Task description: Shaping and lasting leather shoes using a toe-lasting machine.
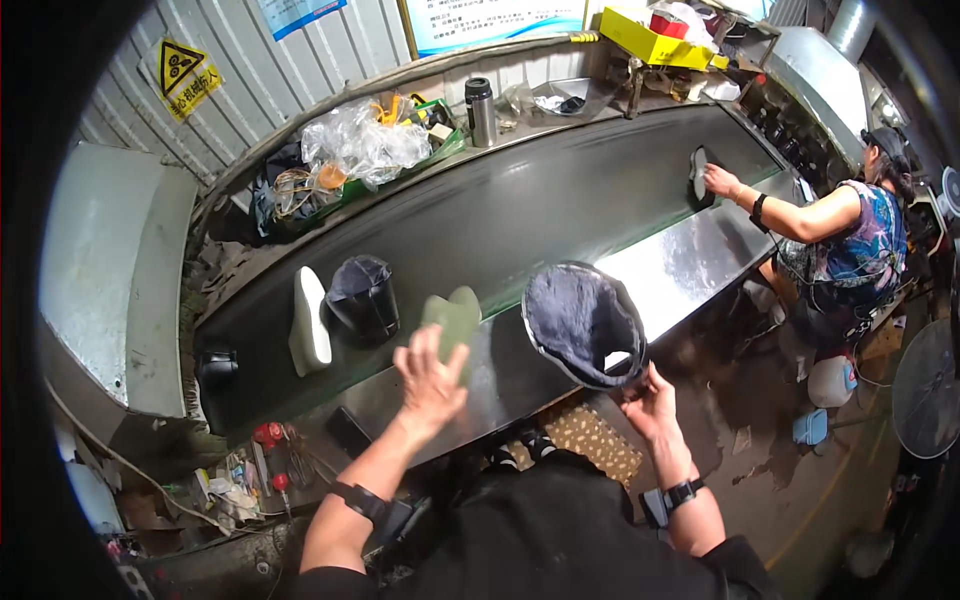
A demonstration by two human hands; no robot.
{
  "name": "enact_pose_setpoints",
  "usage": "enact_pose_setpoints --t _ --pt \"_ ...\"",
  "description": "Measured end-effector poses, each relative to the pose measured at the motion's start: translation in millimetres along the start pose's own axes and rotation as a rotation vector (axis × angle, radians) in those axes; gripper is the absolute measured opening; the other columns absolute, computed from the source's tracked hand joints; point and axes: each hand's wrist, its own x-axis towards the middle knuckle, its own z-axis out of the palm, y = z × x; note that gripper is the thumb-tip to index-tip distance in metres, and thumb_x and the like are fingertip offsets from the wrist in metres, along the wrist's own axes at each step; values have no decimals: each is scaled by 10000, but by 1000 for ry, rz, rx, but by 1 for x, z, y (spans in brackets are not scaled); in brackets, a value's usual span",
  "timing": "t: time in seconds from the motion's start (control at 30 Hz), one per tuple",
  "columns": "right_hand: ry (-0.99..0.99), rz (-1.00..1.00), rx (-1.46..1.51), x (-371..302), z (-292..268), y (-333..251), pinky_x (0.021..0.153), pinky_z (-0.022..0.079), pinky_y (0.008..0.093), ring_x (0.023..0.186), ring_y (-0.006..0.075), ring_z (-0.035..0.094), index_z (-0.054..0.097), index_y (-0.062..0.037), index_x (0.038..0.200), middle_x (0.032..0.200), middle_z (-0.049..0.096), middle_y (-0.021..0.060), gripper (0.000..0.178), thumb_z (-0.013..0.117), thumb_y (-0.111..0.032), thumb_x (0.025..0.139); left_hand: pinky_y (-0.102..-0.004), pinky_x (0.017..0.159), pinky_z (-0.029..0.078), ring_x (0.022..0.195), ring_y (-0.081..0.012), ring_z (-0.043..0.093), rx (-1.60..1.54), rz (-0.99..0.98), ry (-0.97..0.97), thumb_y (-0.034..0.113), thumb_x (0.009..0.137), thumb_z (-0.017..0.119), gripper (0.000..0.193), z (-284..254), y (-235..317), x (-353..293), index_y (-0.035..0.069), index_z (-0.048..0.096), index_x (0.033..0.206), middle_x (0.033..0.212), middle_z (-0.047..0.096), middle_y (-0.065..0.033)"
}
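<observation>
My right hand (652, 405) grips the lower right rim of a black boot (640, 345). The boot's wide opening faces up and shows a dark grey-blue fleece lining (575, 315). My left hand (430, 385), slightly blurred, has thumb and fingers around an olive-green insole (452, 328) with two rounded lobes at its top. To its left on the dark conveyor belt (480, 210) stands another black boot (375, 312) with the same lining. Beside that boot is a white, curved, sole-like piece (310, 322). A small black object (217, 367) sits at the belt's left end.
A metal ledge (690, 260) borders the belt's near side. Plastic bags (365, 145), a steel thermos (480, 112) and a yellow box (650, 40) line its far side. On the right a co-worker (850, 225) holds a grey sole-shaped piece (697, 172). A phone-like black slab (349, 430) lies near my left forearm.
</observation>
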Motion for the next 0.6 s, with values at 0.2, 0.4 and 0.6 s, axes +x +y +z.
enact_pose_setpoints --t 0.2,0.4,0.6 --pt "-87 -3 -153 17 33 -6 693 466 364 752 179 569 660 -183 833 795 645 -20 215 610 -367 933 -480 1050 261 1285 -230 375 24 283 299 229 742 662 357 51 96 -32 263 622 1094 1310 488 -66" --pt "-148 -332 -427 -7 65 -23 734 454 270 830 114 592 659 -81 1048 923 656 -23 230 627 -283 942 -464 1048 319 1148 -216 514 -510 197 -8 306 775 735 153 45 110 -22 158 709 747 1071 632 -72" --pt "-563 -894 -1285 -63 63 -3 928 455 326 1088 186 553 528 26 1334 1182 584 86 607 787 -92 798 -391 807 532 852 -239 659 -2304 -1213 -362 498 881 643 513 30 5 38 8 664 1034 966 685 -112"
